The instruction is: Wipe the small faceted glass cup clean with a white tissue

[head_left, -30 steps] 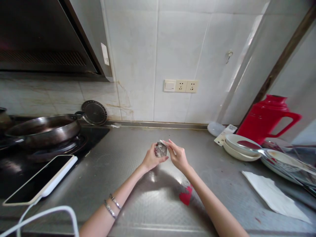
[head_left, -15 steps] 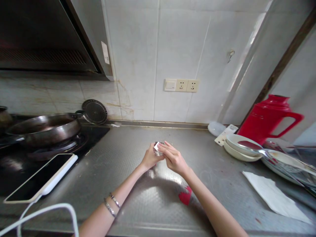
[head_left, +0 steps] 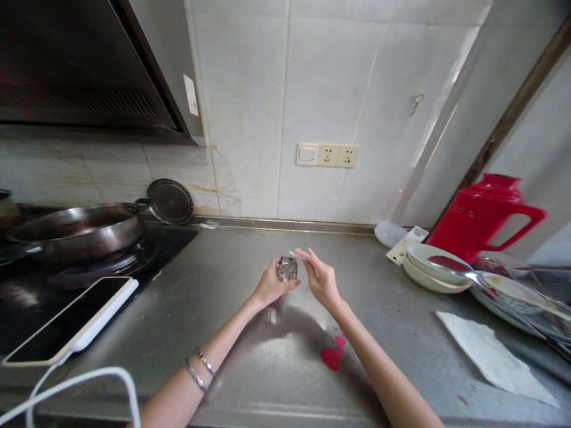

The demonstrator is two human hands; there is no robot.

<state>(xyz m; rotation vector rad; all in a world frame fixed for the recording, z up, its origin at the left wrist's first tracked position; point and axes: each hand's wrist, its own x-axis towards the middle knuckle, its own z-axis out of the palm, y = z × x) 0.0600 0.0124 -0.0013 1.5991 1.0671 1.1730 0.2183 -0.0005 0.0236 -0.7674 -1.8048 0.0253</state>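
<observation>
A small clear glass [head_left: 286, 269] is in my left hand [head_left: 269, 285], its faceted bottom or rim turned toward me; I cannot tell which end. The fingers wrap its left side and the thumb reaches along the near side. To its right, my right hand [head_left: 322, 278] pinches a small thin white piece [head_left: 294, 254], perhaps folded tissue, just above the glass's upper right edge. Both hands are over the metal countertop [head_left: 241, 261]. A red patch [head_left: 333, 353] shows on the counter below my right forearm.
On the left, a pan [head_left: 80, 232] sits on the stove beside a phone [head_left: 71, 321] with a white cable. To the right are stacked bowls [head_left: 437, 279], a red thermos jug [head_left: 477, 217] and a white paper sheet [head_left: 495, 356]. Sockets [head_left: 338, 156] are on the tiled wall.
My right hand has lifted off the glass and shifted slightly right with the white piece, which lay over the glass before. More of the glass shows. My left hand keeps hold.
</observation>
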